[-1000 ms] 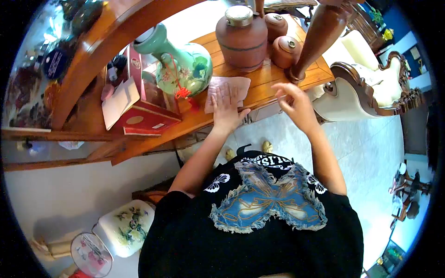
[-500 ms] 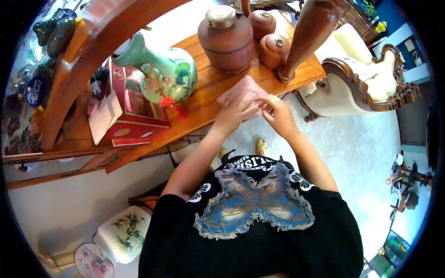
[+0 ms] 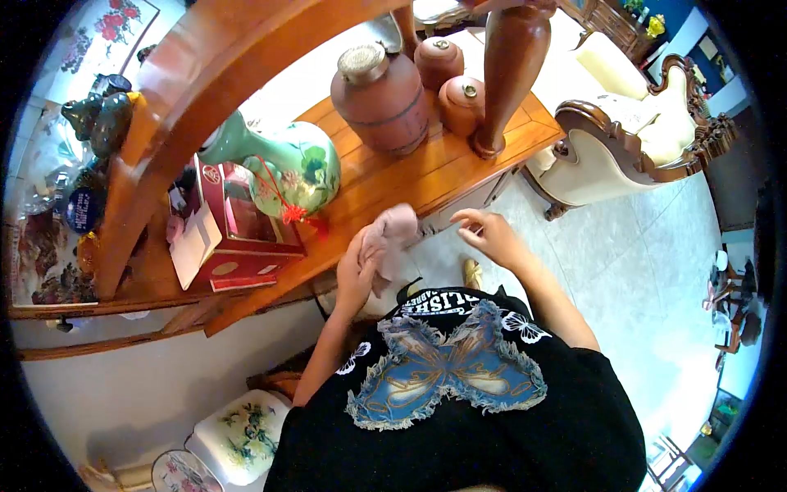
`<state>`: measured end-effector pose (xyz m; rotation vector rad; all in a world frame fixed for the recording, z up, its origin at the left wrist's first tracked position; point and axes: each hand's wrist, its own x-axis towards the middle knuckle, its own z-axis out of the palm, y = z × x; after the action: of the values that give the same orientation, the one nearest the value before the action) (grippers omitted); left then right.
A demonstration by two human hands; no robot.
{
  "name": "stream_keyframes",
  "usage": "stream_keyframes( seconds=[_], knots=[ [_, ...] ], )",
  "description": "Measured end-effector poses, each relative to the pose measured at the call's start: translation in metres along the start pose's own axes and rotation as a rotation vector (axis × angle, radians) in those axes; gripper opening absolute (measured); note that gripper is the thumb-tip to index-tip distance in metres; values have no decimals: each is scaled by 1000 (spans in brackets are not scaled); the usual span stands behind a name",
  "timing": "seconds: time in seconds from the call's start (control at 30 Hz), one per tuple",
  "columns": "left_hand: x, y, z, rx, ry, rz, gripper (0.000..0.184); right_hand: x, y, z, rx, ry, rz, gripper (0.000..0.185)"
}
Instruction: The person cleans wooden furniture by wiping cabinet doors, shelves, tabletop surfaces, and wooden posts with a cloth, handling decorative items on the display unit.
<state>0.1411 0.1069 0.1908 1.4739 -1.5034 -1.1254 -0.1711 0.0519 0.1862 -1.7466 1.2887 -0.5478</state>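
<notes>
A crumpled pale pink cloth [image 3: 395,226] hangs from my left hand [image 3: 356,269], whose fingers are closed round it in front of the wooden cabinet's edge. To the right, apart from the cloth, my right hand [image 3: 493,238] is raised over the floor with its fingers loosely bent and apart, holding nothing visible. On the cabinet top [image 3: 361,197] beyond my hands stand a large reddish-brown clay jar [image 3: 381,111] with a metallic lid and two smaller lidded clay jars [image 3: 438,62]. A green floral vase [image 3: 299,168] with a red tassel is left of them.
A red box [image 3: 246,234] with an open flap sits beside the vase. A curved wooden beam [image 3: 168,107] and a turned wooden post [image 3: 512,74] rise from the cabinet. A carved cream armchair [image 3: 607,168] stands right. Low at left is a floral-patterned stool [image 3: 242,439].
My hands have come apart. My left hand has drawn the cloth off the cabinet top, toward me and left, now bunched up; my right hand has let go of it.
</notes>
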Motion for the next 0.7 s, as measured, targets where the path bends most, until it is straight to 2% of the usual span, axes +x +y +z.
stream_keyframes(
  seconds=[0.03, 0.07, 0.1, 0.13, 0.17, 0.2, 0.27, 0.33, 0.37, 0.4, 0.43, 0.47, 0.53, 0.57, 0.6, 0.67, 0.7],
  knots=[
    [3, 15, 3, -138, -68, -33, 46, 0, -7, 2, 189, -28, -50, 45],
    [9, 25, 10, -133, -71, -14, 46, 1, -13, 3, 377, -56, -104, 55],
    [16, 34, 19, -512, -119, -158, 49, 8, -17, 6, 616, -187, -178, 88],
    [23, 40, 26, -891, -173, -304, 52, 8, -22, 7, 772, -208, -195, 101],
    [31, 40, 27, -986, -270, -378, 60, 7, -23, 12, 819, -203, -166, 103],
    [35, 47, 31, -982, -278, -355, 60, 4, -26, 15, 865, -198, -139, 105],
    [40, 63, 43, -1136, -484, -279, 67, -6, -33, 16, 1144, -266, 43, 87],
    [46, 67, 44, -1029, -504, -281, 74, -6, -40, 20, 1408, -324, 123, 72],
    [42, 75, 43, -718, -485, -135, 79, -6, -40, 20, 1395, -326, 109, 72],
    [41, 79, 42, -407, -452, 8, 85, -3, -39, 19, 1407, -295, 164, 62],
    [45, 70, 43, -406, -421, -16, 98, -1, -39, 17, 1418, -263, 222, 53],
    [44, 73, 41, -410, -413, 2, 98, 2, -38, 14, 1402, -267, 209, 53],
    [45, 82, 35, -210, -243, 212, 96, 8, -38, 2, 1161, -120, 46, 38],
    [37, 100, 25, -13, -170, 265, 85, 0, -73, -14, 1138, 6, -3, 28],
    [30, 111, 17, -19, -154, 278, 85, -6, -92, -33, 1123, -3, -15, 28],
    [19, 125, 4, -517, -290, 180, 75, -18, -120, -73, 906, 175, -83, 28],
    [13, 126, -2, -426, -229, 286, 57, -25, -131, -95, 817, 303, -187, 28]
  ],
)
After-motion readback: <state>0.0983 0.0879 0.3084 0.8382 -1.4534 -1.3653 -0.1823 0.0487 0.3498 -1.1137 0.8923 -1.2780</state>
